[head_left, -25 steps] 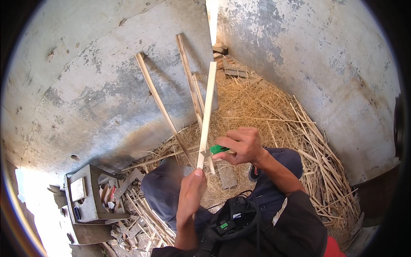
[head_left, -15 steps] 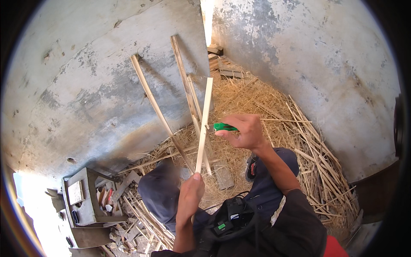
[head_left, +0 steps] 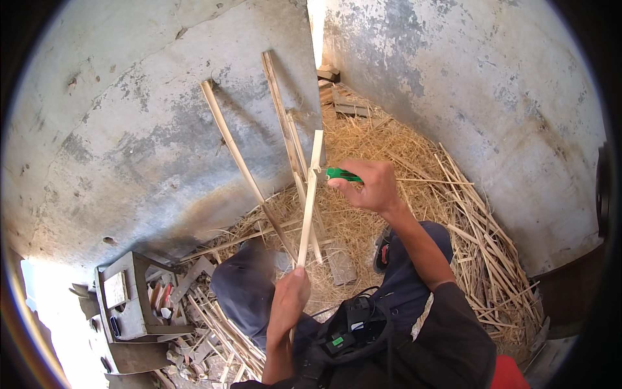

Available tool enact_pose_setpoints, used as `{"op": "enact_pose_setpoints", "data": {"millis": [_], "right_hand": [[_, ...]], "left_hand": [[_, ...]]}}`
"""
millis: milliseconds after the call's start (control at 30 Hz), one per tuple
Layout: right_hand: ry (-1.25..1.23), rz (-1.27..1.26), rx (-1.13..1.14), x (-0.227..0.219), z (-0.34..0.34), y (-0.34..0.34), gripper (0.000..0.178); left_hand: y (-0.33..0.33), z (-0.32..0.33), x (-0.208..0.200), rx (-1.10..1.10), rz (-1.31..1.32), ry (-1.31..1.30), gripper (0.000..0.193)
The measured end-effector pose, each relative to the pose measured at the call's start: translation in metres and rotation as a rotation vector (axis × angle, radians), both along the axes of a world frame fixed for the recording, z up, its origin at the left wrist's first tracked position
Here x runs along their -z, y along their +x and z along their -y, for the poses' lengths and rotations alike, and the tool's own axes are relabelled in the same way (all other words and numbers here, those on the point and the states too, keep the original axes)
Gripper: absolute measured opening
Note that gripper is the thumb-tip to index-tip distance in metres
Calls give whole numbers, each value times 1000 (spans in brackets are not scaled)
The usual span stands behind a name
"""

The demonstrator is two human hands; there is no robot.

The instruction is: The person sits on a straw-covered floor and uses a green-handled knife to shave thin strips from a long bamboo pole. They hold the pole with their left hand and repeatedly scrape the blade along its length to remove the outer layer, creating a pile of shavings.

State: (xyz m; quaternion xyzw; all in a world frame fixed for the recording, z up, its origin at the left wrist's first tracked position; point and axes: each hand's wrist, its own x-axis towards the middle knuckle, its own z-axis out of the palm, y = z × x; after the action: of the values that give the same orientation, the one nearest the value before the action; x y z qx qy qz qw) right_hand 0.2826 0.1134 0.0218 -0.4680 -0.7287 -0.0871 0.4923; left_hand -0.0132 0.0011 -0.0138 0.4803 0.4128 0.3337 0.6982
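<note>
Low in the middle, my left hand is closed round the lower end of a pale, flat wooden strip, which points up and away from me, tilted slightly right. My right hand grips a green-handled cutter knife, its front end pointing left at the strip's upper part. A small curl of wood stands off the strip where the knife meets it. The blade itself is too small to make out clearly.
Long strips lean on the left wall. Straw covers the floor, and a heap of thin sticks lies along the right. At lower left stands a worn wooden box with odds and ends inside.
My right hand and the knife have moved up along the strip, toward its far end. The strip has dropped slightly, and the curl of wood now sits nearer its tip.
</note>
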Motion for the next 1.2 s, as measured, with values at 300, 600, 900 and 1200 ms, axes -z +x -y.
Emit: {"op": "enact_pose_setpoints", "data": {"millis": [300,600,900,1200], "right_hand": [[-65,5,108,-10,-19,13,44],[-443,-189,432,6,-65,58,55],[-561,-282,182,21,-46,68,51],[-514,-301,-307,8,3,4,37]], "left_hand": [[-7,5,9,25,34,-62,49],[-24,19,21,156,-8,-99,49],[-41,0,10,-137,-51,-15,46],[-22,-14,6,-1,-7,-26,47]]}}
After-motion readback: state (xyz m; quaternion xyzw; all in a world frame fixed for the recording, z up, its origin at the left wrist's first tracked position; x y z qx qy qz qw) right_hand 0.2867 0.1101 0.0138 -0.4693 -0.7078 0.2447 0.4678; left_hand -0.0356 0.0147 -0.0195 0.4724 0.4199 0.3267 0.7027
